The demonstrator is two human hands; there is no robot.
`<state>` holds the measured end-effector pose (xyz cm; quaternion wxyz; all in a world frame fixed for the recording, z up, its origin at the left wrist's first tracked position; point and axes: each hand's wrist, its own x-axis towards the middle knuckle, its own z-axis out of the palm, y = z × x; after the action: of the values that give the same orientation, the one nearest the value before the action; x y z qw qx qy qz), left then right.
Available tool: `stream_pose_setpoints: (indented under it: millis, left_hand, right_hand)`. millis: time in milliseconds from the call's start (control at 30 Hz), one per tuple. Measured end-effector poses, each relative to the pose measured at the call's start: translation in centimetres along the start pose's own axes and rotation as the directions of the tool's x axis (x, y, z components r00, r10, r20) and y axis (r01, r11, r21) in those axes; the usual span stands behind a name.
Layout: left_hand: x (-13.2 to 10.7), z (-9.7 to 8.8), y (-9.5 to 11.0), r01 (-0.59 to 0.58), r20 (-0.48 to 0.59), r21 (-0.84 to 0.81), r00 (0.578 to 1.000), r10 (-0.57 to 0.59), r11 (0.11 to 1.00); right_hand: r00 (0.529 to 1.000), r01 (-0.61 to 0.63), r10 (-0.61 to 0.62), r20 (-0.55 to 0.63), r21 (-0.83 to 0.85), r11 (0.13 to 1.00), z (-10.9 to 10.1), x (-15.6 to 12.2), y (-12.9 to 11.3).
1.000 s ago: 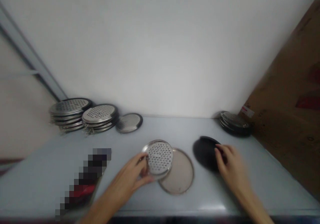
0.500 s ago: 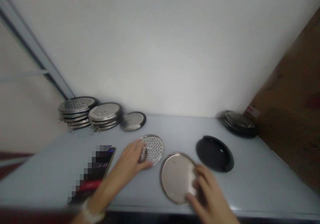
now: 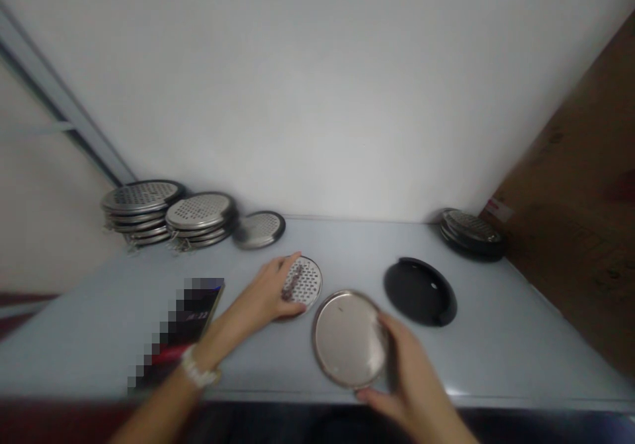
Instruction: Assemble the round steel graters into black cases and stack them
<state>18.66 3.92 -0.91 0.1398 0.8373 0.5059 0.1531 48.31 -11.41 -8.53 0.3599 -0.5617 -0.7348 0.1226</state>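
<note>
My left hand is closed round the left side of a round metal grater plate, thumb at the near rim and fingers at the far rim. The grater's holed face is up, and my palm hides part of it. My right hand grips the right edge of a plain round metal plate, thumb at the near rim and fingers along the right side. The two plates lie close together. Right of them a black round base rests on the table, its shallow inside facing up.
At the back left stand two stacks of graters, with a single grater beside them. Another stack sits at the back right near a cardboard box. A phone, partly blurred out, lies left on the grey table.
My left fingers have spread over the grater's far rim. My right fingers have drawn off the plain plate's face to its edge. The whole view has shifted slightly.
</note>
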Motion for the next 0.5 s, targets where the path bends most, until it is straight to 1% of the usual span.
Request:
stream_pose_setpoints:
  millis: [100, 167, 233, 300, 367, 400, 467, 500]
  left_hand:
    - [0.0, -0.1, 0.5, 0.033, 0.005, 0.074, 0.999, -0.034, 0.997]
    - [0.0, -0.2, 0.8, 0.077, -0.017, 0.154, 0.997, -0.076, 0.985]
    - [0.1, -0.3, 1.2, 0.114, -0.073, 0.22, 0.992, -0.1, 0.969]
    - [0.2, -0.4, 1.7, 0.109, -0.14, 0.242, 0.987, -0.076, 0.964]
    - [0.4, -0.4, 2.4, 0.061, -0.167, 0.228, 0.986, -0.023, 0.972]
    - [0.4, -0.4, 2.8, 0.024, -0.15, 0.213, 0.989, 0.009, 0.977]
    - [0.1, -0.1, 3.8, -0.078, -0.055, 0.162, 0.995, 0.088, 0.984]
    - [-0.1, 0.1, 4.5, -0.14, 0.007, 0.123, 0.99, 0.14, 0.982]
  right_hand:
    - [1.0, 0.013, -0.013, -0.003, -0.009, 1.0, 0.1, 0.0, 0.1]
    - [1.0, 0.02, -0.02, -0.001, -0.019, 1.0, 0.2, 0.0, 0.1]
    - [1.0, 0.019, -0.019, -0.004, -0.029, 0.999, 0.3, 0.0, 0.1]
    - [1.0, 0.022, -0.022, -0.015, -0.038, 0.999, 0.3, 0.1, 0.1]
    - [0.999, 0.034, -0.036, -0.033, -0.044, 0.998, 0.3, 0.1, 0.0]
    - [0.998, 0.044, -0.045, -0.039, -0.046, 0.998, 0.3, 0.1, 0.0]
    - [0.998, 0.053, -0.054, -0.036, -0.048, 0.997, 0.3, 0.1, 0.0]
    - [0.998, 0.053, -0.055, -0.031, -0.049, 0.997, 0.4, 0.0, 0.1]
